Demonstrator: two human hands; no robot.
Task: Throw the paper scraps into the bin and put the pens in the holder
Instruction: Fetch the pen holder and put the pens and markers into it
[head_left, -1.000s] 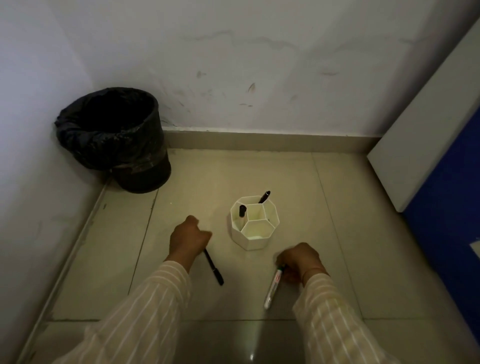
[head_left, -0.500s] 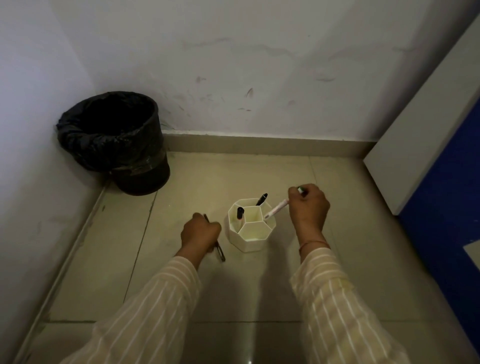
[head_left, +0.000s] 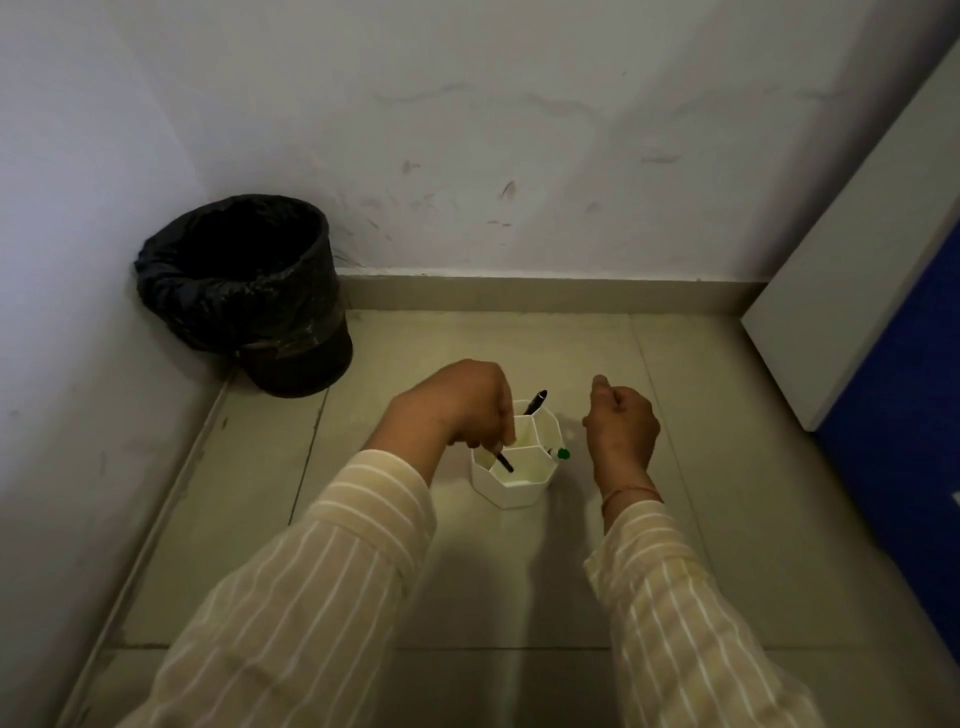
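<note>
A white hexagon-celled pen holder (head_left: 519, 486) stands on the tiled floor. My left hand (head_left: 457, 408) hovers over its left side, shut on a black pen (head_left: 504, 461) whose tip points down into the front cell. A second black pen (head_left: 536, 401) leans out of a back cell. The green-capped white marker (head_left: 562, 453) pokes out at the holder's right rim. My right hand (head_left: 621, 423) hangs just right of the holder, fingers loosely curled, holding nothing. The black-lined bin (head_left: 249, 291) sits in the far left corner.
White walls close the left and far sides, with a tiled skirting along the floor. A white panel (head_left: 852, 260) and a blue surface (head_left: 904, 431) stand on the right. No paper scraps show on the floor.
My right hand dropped the white marker into the holder and drew back to the right. My left hand lifted the black pen off the floor and brought it over the holder.
</note>
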